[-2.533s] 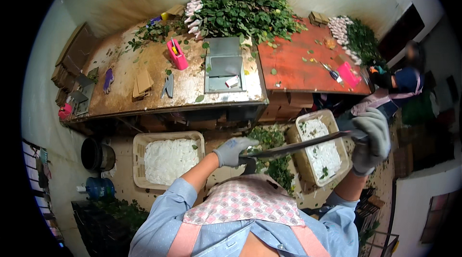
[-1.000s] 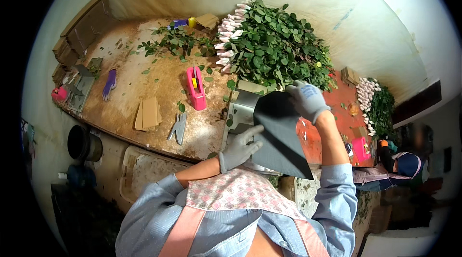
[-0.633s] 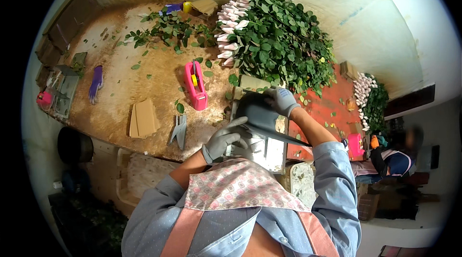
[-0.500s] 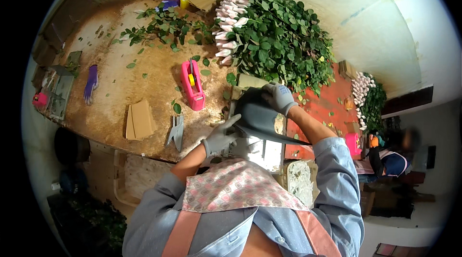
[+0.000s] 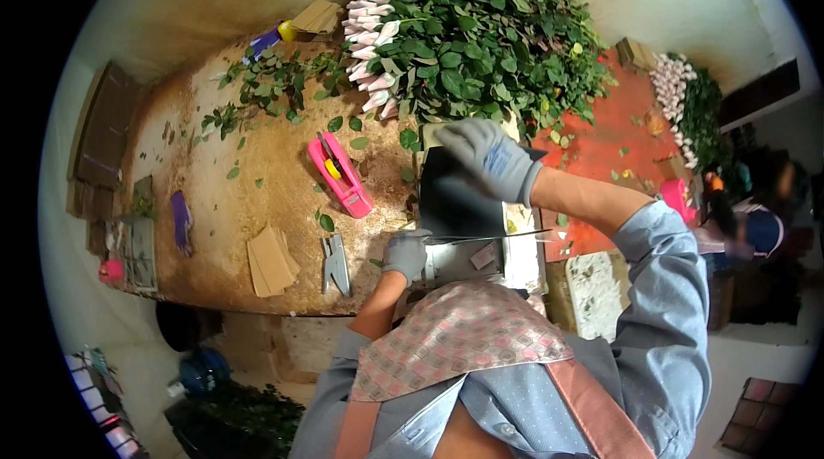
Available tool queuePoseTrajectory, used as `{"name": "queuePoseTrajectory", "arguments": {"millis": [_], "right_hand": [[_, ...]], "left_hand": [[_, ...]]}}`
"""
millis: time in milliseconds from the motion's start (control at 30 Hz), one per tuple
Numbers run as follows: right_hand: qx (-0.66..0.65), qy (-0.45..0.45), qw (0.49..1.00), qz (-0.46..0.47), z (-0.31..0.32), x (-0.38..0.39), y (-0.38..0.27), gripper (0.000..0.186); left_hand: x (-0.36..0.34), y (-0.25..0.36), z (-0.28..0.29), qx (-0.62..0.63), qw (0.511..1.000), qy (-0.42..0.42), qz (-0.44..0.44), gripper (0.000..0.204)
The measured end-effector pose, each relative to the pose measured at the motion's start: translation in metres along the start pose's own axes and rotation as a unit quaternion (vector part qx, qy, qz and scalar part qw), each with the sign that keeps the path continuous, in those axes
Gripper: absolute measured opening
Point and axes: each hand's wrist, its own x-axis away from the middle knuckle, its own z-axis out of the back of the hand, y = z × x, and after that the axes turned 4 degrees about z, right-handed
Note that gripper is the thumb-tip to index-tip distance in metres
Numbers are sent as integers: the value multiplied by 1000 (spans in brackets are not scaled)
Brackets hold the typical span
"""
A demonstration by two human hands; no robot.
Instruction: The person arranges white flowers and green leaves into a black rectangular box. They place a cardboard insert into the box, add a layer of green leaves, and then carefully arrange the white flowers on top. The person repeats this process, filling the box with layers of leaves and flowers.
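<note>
A black flexible sheet (image 5: 459,201) lies over a pale board on the table's near edge, flatter now, with its front edge raised a little. My left hand (image 5: 405,255), in a grey glove, is closed at the sheet's near left corner. Above the sheet's far part is my right hand (image 5: 489,160), gloved too; its fingers are smeared by motion, so their grip does not show. Left of the sheet sit a pink tape dispenser (image 5: 341,180) with a yellow roll and a grey metal stapler (image 5: 336,266).
Wrapped pink-white flower heads (image 5: 373,38) with leafy green stems (image 5: 481,38) are piled behind the sheet. Cardboard pieces (image 5: 273,261), a purple glove (image 5: 181,223) and loose leaves lie on the brown table at left. Another person (image 5: 755,231) is at the right, beside more flowers.
The black sheet, bent up before, now lies flatter. My right hand has swept left over it. My left hand, its finger outstretched before, has curled at the sheet's corner. The view has shifted.
</note>
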Motion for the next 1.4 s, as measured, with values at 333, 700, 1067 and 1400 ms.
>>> {"name": "queuePoseTrajectory", "arguments": {"millis": [333, 700, 1067, 1400], "right_hand": [[-66, -91, 960, 256, 31, 14, -48, 22], [-423, -311, 848, -74, -121, 69, 38, 53], [-140, -130, 979, 71, -227, 129, 5, 74], [-132, -105, 983, 78, -231, 129, 3, 72]], "left_hand": [[29, -18, -31, 151, 985, 39, 73, 36], [22, 23, -2, 166, 983, 75, -17, 26], [31, 11, 9, -36, 996, 18, -85, 32], [-8, 44, 122, 122, 991, 18, 57, 31]]}}
